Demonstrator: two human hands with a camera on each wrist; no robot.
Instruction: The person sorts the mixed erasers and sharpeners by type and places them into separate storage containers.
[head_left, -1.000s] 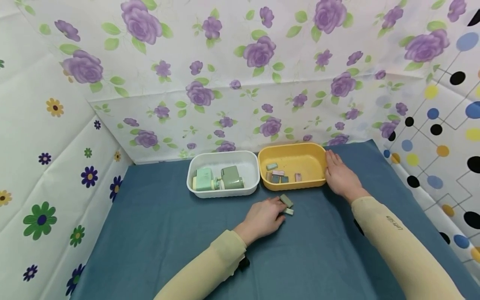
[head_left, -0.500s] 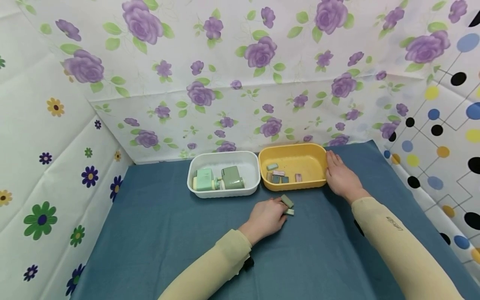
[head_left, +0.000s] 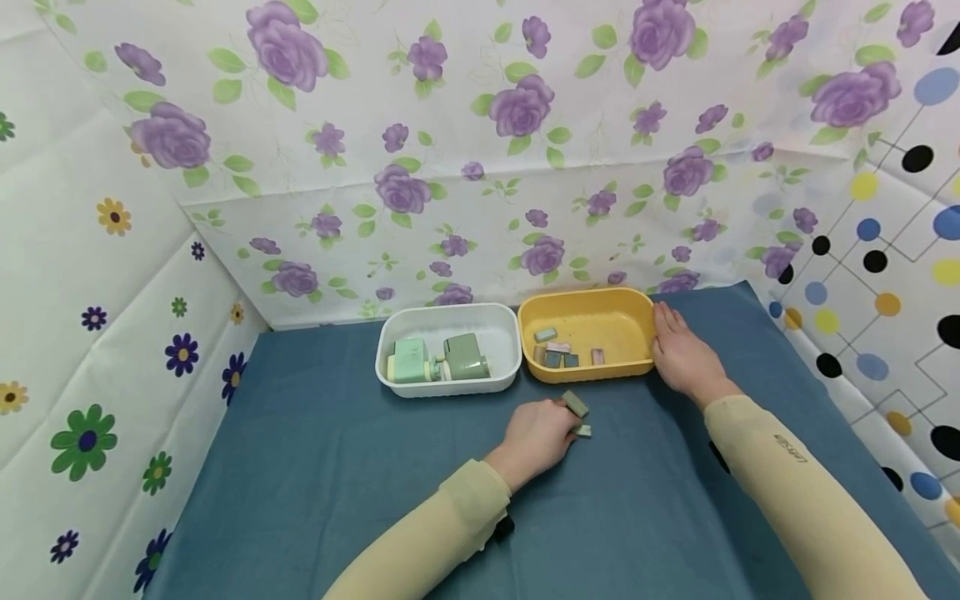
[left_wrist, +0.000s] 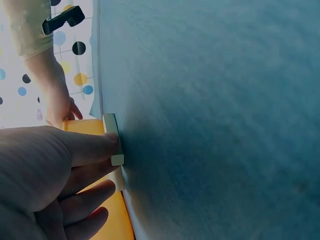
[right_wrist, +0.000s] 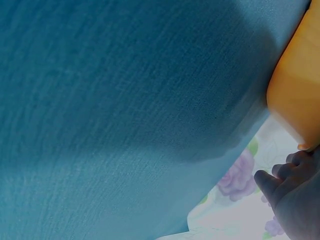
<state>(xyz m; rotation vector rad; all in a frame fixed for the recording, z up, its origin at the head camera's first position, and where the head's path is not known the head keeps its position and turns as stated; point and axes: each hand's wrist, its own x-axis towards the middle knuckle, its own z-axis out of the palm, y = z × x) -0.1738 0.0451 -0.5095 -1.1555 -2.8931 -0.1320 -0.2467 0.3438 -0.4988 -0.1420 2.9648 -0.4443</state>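
Observation:
My left hand (head_left: 542, 433) pinches a small pale green block (head_left: 584, 431) between thumb and fingers, over the blue cloth. In the left wrist view the block (left_wrist: 118, 159) shows at the thumb tip. A darker grey-green block (head_left: 575, 404) lies right at the same hand's fingertips, just in front of the yellow tub (head_left: 600, 374). My right hand (head_left: 684, 350) rests with straight fingers along the tub's right end; in the right wrist view this hand (right_wrist: 299, 195) appears beside the orange-yellow wall. Several small blocks in green, pink and blue-grey lie inside the tub, mostly at its left.
Left of the yellow tub, close beside it, stands a white tub (head_left: 450, 388). It holds a mint-green boxy piece (head_left: 409, 359) and a grey-green boxy piece (head_left: 465, 357) with neck-like ends. A flowered sheet (head_left: 465, 208) hangs behind the blue cloth (head_left: 360, 483).
My left hand has shifted slightly right and nearer, and its fingers have drawn together on the pale green block, which has moved and tilted a little. The right hand stays at the tub.

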